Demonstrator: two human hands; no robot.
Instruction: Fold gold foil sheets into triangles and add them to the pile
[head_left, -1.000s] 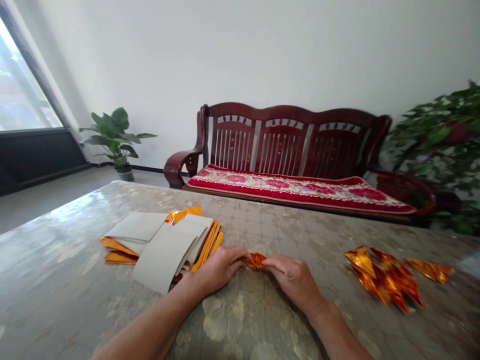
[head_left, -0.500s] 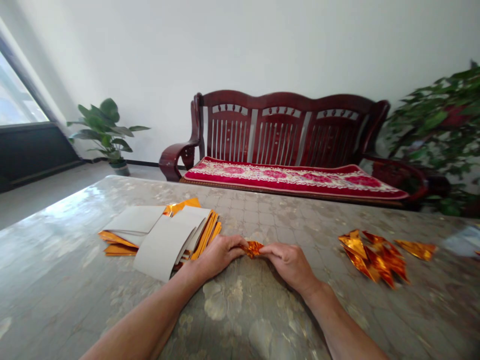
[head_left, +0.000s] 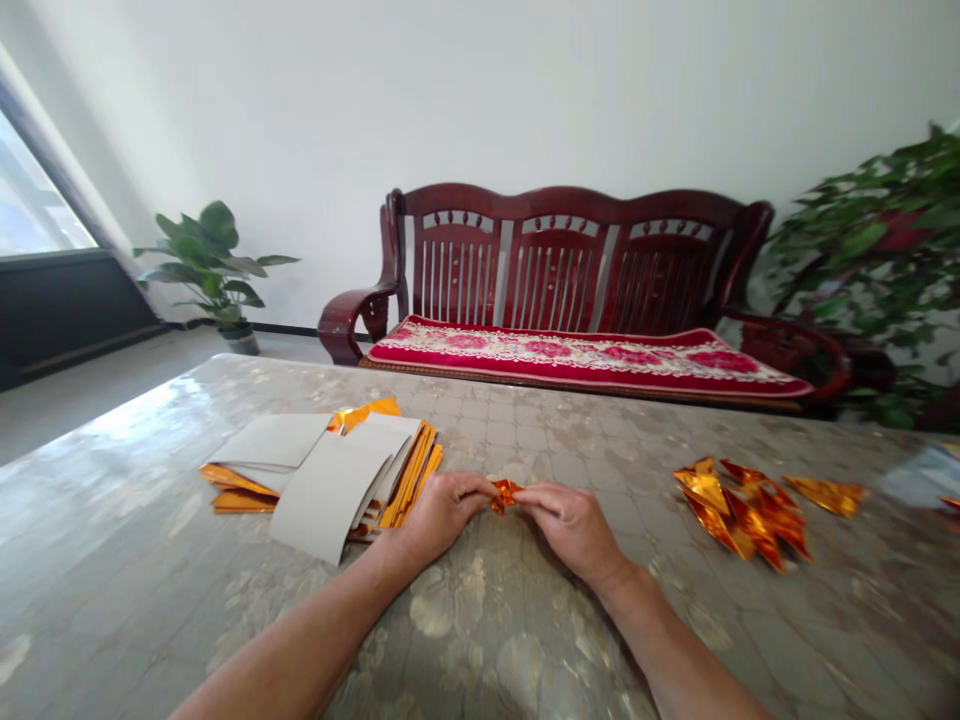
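Note:
Between my hands is a small piece of folded orange-gold foil paper [head_left: 505, 494], shiny and creased. My left hand [head_left: 448, 508] pinches its left end with thumb and fingers. At the opposite end, my right hand [head_left: 568, 520] grips it the same way, so both hands are closed. To the left lies a loose stack of foil paper sheets [head_left: 322, 500], mostly pale backing side up with orange-gold edges showing; my left forearm passes close to it. Several folded foil pieces [head_left: 750, 515] form a small pile on the right, with one more pointed foil piece [head_left: 829, 494] beside them.
A patterned, glossy cover lies over the table [head_left: 480, 640]. Clear plastic [head_left: 919, 478] rests near the right edge. Behind the table stands a dark red wooden bench [head_left: 559, 270] with a red floral cushion [head_left: 585, 355]. Potted plants [head_left: 214, 260] stand on both sides.
The foil piece between my fingers looks narrower and more bunched, and my fingertips have come slightly closer together. The stack and the folded pile stay where they were.

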